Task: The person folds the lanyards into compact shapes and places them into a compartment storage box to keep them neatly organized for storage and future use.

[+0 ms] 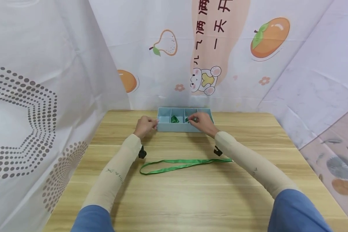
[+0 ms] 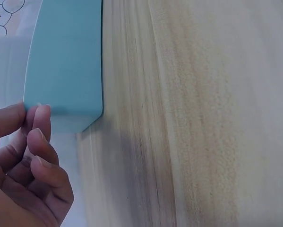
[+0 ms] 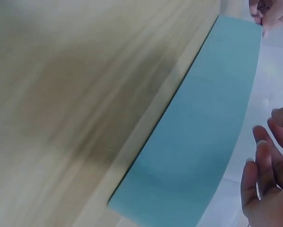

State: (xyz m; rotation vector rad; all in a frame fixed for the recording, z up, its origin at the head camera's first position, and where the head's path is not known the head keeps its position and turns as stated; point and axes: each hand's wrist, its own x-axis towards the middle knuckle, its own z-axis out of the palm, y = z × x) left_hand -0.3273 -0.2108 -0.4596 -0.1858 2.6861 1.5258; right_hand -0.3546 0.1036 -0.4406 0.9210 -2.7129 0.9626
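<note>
A light blue divided box (image 1: 178, 127) stands near the back edge of the table, its compartments in a row. My left hand (image 1: 145, 125) pinches the rim at its left end; the left wrist view shows thumb and fingertips at that corner. A crumpled green ribbon (image 1: 174, 119) lies in the second compartment from the left. Over the third compartment is my right hand (image 1: 202, 121), beside another dark green piece (image 1: 187, 119) that it partly hides. In the right wrist view its fingers (image 3: 264, 163) are loosely bent, thumb apart, with nothing seen between them.
A long green ribbon (image 1: 174, 168) lies looped on the wooden table (image 1: 191, 199), in front of the box and between my forearms. Its right end reaches the right sleeve (image 1: 249, 164). A printed white cloth (image 1: 150, 80) hangs right behind the table.
</note>
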